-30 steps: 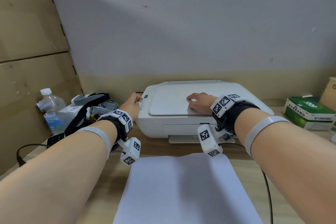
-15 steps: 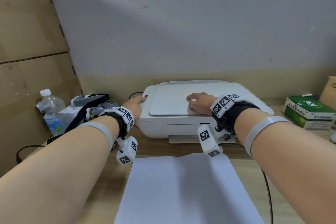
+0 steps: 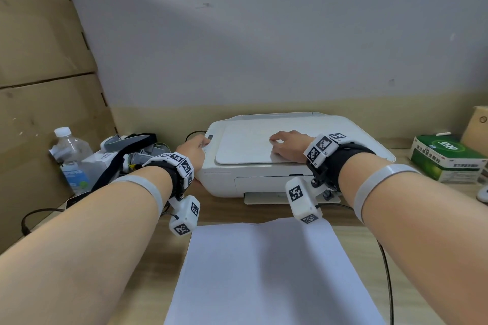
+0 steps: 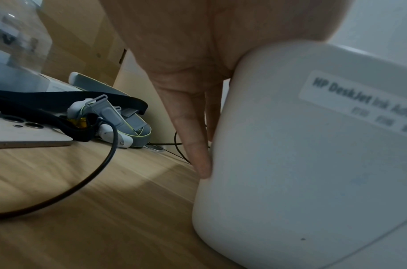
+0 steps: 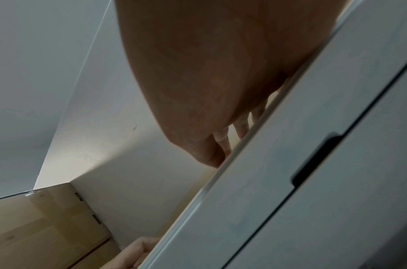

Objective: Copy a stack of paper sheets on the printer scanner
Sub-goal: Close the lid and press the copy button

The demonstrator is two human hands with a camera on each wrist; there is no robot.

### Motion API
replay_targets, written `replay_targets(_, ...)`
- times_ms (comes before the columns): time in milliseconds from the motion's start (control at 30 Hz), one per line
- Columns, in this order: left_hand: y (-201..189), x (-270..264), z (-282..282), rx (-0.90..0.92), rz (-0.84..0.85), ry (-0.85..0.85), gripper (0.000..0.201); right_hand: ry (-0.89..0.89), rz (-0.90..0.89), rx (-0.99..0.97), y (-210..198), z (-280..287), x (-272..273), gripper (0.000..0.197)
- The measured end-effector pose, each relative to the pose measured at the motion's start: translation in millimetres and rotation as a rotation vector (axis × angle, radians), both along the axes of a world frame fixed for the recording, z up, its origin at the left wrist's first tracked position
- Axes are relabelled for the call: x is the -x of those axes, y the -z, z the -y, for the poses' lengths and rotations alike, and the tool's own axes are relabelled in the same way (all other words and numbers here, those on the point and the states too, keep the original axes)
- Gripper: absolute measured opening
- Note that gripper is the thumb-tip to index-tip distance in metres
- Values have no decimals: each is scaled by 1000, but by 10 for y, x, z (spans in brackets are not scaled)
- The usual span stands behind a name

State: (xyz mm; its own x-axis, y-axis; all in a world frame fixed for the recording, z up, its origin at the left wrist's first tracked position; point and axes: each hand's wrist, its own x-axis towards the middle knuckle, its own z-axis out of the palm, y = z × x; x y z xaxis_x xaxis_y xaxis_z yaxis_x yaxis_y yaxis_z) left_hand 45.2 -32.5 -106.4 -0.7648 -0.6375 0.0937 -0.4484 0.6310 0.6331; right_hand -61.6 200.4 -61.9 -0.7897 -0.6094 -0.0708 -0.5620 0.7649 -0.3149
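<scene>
A white printer (image 3: 264,179) stands at the back of the wooden table with its scanner lid (image 3: 245,148) down. My right hand (image 3: 287,144) lies flat on the lid, fingers spread and straight. My left hand (image 3: 194,152) rests on the printer's front left corner, reaching to the control strip by the lid. In the left wrist view its straight fingers (image 4: 195,142) lie against the printer's side (image 4: 301,163). A stack of white paper sheets (image 3: 264,272) lies flat on the table in front of the printer, between my forearms. Neither hand holds anything.
Left of the printer are a water bottle (image 3: 70,158), a pile of straps and small devices (image 3: 126,155) and a phone (image 4: 25,134). Cardboard boxes (image 3: 39,60) wall in the left side. A green box (image 3: 446,158) sits at the right. A black cable (image 3: 388,272) runs beside the paper.
My left hand has moved right, from beside the printer onto its front left corner near the control strip. The right hand has stayed flat on the lid.
</scene>
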Motion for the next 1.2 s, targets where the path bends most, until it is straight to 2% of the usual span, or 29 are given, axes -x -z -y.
replay_targets(133, 7, -2, -12, 68, -9, -30, 39, 0, 5, -8, -10, -3, -10, 45)
replay_targets(433, -9, -25, -13, 6, 0, 21, 48, -18, 0, -16, -18, -23, -22, 45)
replay_targets(733, 6, -8, -20, 93, -5, -46, 37, -7, 0, -3, 4, -11, -3, 45)
replay_targets(1000, 22, 8, -3, 53, -41, -45, 37, -10, -7, -3, -2, -12, -10, 42)
replay_targets(1100, 27, 7, -11, 95, -12, -54, 35, -8, -6, -9, -3, -20, -10, 42)
replay_targets(1200, -24, 15, -29, 100, 54, -54, 41, -6, -5, -2, -19, -48, -2, 42)
